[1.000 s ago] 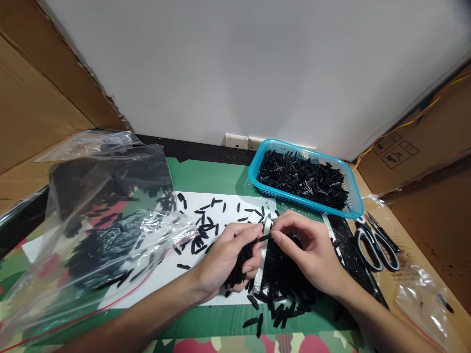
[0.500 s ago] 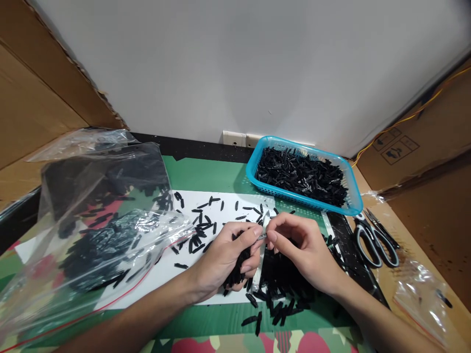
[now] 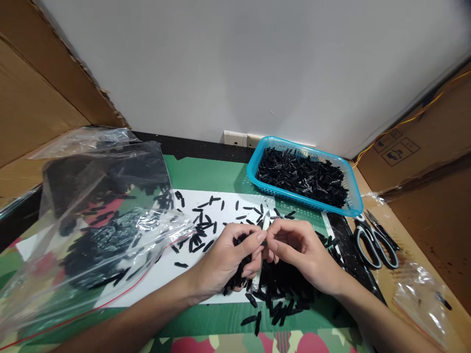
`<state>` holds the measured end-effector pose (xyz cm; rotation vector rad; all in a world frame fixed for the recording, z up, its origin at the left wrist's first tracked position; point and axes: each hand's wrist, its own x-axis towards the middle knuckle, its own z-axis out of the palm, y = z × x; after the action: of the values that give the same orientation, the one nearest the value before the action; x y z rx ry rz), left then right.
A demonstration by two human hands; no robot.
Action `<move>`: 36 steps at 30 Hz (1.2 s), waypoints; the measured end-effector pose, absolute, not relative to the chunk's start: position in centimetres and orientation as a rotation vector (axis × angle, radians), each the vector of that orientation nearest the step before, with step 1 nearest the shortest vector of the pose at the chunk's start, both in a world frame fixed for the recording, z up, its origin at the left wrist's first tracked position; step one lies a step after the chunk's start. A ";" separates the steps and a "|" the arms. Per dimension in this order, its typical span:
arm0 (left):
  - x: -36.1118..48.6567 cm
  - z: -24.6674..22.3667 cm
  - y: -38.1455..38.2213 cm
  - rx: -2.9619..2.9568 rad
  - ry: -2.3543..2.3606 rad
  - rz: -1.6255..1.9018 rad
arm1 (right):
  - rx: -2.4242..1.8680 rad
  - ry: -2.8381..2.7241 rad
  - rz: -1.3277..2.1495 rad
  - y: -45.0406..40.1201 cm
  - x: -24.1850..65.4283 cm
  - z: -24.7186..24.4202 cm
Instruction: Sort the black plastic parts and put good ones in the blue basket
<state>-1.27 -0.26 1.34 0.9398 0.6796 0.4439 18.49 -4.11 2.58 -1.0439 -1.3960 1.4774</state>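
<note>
Left hand (image 3: 235, 251) grips black sticks (image 3: 234, 282) — right hand (image 3: 302, 249) curled close by, fingertips at small black bit (image 3: 264, 243), can't tell if pinching. Blue basket (image 3: 312, 201) at far right.

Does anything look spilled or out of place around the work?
Slightly: a few black pieces lie on the green surface, past the white paper's near edge, which looks like stray spill.

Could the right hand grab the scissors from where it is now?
Probably yes: the scissors lie out to its side, and nothing seems to cover their handles. But the right hand is busy up against the left hand, at a small black piece, so it would likely have to leave that first.
</note>
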 end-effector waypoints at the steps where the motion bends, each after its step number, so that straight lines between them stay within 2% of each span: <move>1: -1.3 1.3 -0.3 0.958 0.687 0.444 | -1.050 -1.403 1.473 -4.1 18.5 2.5; 25: -1.1 1.3 -0.3 0.965 0.693 0.436 | -1.103 -1.536 1.343 -4.1 18.4 2.5; 28: -1.1 1.5 -0.3 0.877 0.690 0.447 | -1.149 -1.733 0.914 -4.1 19.3 2.8; 31: -1.1 1.8 -0.3 0.790 0.688 0.441 | -1.119 -1.948 0.084 -3.4 21.5 3.0; 33: -1.1 1.9 -0.3 0.753 0.683 0.432 | -1.262 -1.900 -0.394 -2.6 23.0 2.9; 36: -1.2 2.1 -0.2 0.726 0.671 0.426 | -1.527 -1.765 -0.527 -1.9 23.9 2.7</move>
<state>-1.18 -0.23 2.08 0.7259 0.6707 0.4263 23.90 -1.87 2.75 -1.5266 -1.7648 -0.5270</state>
